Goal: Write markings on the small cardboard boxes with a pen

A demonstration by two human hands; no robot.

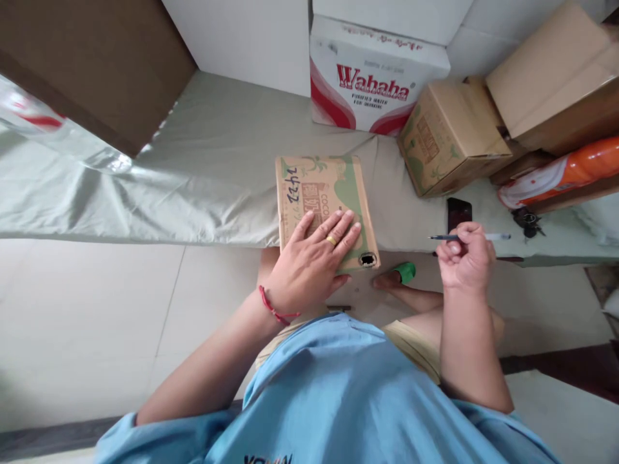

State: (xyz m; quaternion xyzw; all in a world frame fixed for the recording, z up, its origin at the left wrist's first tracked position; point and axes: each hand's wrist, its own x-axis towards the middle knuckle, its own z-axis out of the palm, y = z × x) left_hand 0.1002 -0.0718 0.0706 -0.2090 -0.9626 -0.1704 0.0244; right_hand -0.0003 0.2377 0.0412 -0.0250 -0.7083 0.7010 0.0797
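A brown and green cardboard box (314, 177) lies at the front edge of the cloth-covered surface, its near end sticking out past the edge. Handwritten dark digits run along its left side, and a dark round hole shows at its near right corner. My left hand (314, 254) rests flat on the box with fingers stretched out, covering part of the print. Off to the right, my right hand (467, 254) is closed around a pen (498, 236), which lies level with its dark end pointing left. This hand is apart from the box, just in front of a dark phone (459, 211).
A white and red Wahaba carton (377, 80) stands at the back. Right of it sit a similar brown box (449, 138), a larger carton (551, 71), an orange bottle (565, 171) and keys (528, 222). A clear bottle (72, 138) lies by a dark brown box (97, 58) at left.
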